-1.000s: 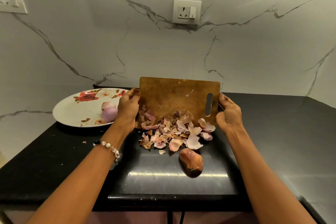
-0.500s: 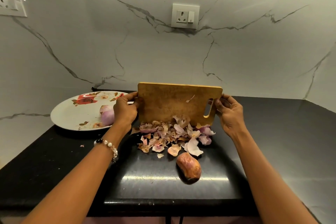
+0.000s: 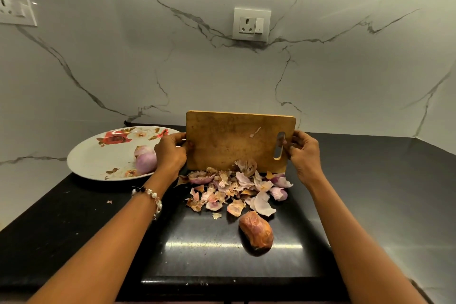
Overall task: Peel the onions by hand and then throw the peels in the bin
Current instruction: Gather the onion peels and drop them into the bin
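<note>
From the head camera, both forearms reach forward over the black counter [image 3: 74, 217]. The left hand [image 3: 170, 153] has its fingers curled round the left edge of the wooden cutting board [image 3: 229, 140], thumb on the near face; a beaded bracelet [image 3: 150, 196] sits on that wrist. The right hand [image 3: 304, 153] grips the board's right edge beside the handle slot, fingers curled behind it (one fingertip shows through the slot). Between them the board stands nearly upright on its lower long edge, its face turned toward the person, with one small scrap of skin clinging to it.

The onion peels [image 3: 237, 190] lie in a loose heap on the counter right at the foot of the board, between the two wrists and spilling toward the person. Just nearer than the heap, a little to its right, lies an unpeeled onion [image 3: 256, 232] in brown skin, apart from both hands.

To the left, a floral plate [image 3: 98, 155] rests on the counter with a peeled onion [image 3: 145, 161] on it, partly hidden by the left hand. A stray fleck of peel lies on the counter left of the bracelet. Behind stands a marbled wall with a socket [image 3: 251, 24] above the board and another socket plate [image 3: 16, 8] at the far left.
</note>
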